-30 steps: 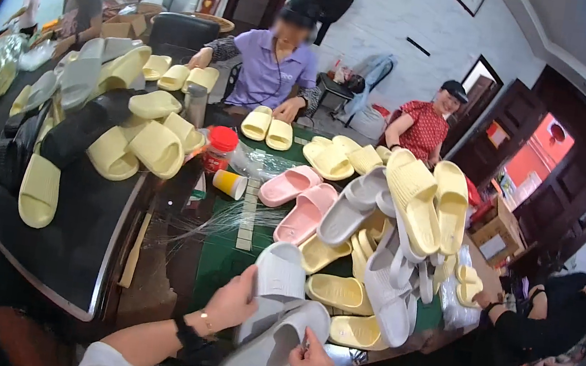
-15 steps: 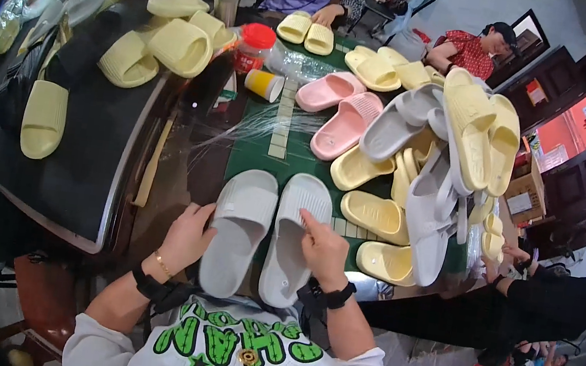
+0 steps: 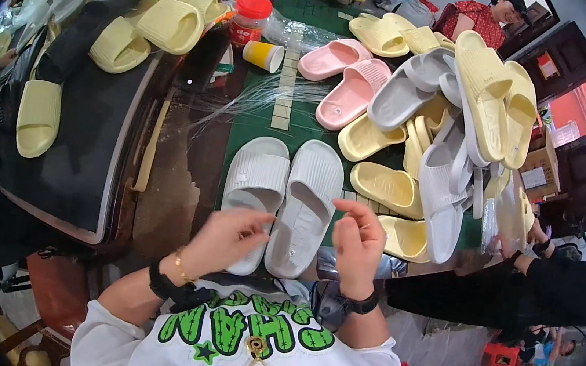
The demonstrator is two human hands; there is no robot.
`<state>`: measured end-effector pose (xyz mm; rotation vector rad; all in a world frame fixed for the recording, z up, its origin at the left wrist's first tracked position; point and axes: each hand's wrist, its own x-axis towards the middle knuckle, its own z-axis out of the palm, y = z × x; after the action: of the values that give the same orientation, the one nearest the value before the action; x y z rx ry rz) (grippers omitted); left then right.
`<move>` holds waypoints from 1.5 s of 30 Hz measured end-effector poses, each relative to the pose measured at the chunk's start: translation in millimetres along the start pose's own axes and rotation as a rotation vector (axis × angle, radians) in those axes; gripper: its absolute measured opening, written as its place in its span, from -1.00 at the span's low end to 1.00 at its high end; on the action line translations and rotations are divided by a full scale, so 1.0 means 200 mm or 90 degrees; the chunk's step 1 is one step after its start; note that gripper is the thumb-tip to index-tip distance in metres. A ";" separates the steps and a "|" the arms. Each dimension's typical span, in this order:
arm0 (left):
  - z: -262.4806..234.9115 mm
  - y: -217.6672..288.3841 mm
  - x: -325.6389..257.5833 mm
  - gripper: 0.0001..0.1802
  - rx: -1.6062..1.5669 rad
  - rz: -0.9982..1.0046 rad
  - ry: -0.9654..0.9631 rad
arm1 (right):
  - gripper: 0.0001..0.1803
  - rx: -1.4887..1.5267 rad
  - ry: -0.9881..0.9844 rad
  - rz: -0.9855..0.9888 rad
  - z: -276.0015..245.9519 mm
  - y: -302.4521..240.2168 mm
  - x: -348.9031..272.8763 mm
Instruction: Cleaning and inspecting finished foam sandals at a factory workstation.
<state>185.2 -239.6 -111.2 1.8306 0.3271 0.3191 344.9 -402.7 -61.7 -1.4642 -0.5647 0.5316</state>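
Note:
Two light grey slides lie side by side right before me, toes pointing away: a left slide [image 3: 259, 172] and a right slide [image 3: 313, 186] with ribbed straps. My left hand [image 3: 233, 236] hovers over the footbed of the left slide, hiding part of it. Its fingers are loosely bent and apart, with nothing in them. Just off the outer edge of the right slide is my right hand [image 3: 358, 247]. Its index finger stretches toward that slide while the other fingers curl loosely; it holds nothing.
To the right rises a heap of yellow and grey slides [image 3: 442, 203], with pink slides [image 3: 353, 91] beside it. A red-lidded jar [image 3: 249, 22] and yellow cup [image 3: 263, 55] stand beyond. More yellow slides [image 3: 120, 45] lie on a black surface at left. People sit around the table.
Both hands have come off the grey slides, which now lie closer together. My left hand has moved inward over the left slide. Across the table, a yellow slide has been raised.

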 end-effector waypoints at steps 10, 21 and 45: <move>0.18 0.06 0.06 -0.82 -0.220 -0.206 -0.208 | -0.58 0.111 -0.134 0.007 0.16 0.03 0.01; -0.14 0.20 0.16 -0.82 -0.362 -0.094 0.157 | -0.72 -0.236 -0.498 0.123 0.02 0.08 -0.07; -0.16 -0.07 -0.06 -0.72 0.003 -0.349 -0.220 | -0.76 -0.711 -0.355 -0.049 -0.11 0.27 -0.28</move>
<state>161.6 -212.1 -117.3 1.6841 0.5657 -0.3729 315.6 -453.4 -118.0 -2.3281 -1.5133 0.5910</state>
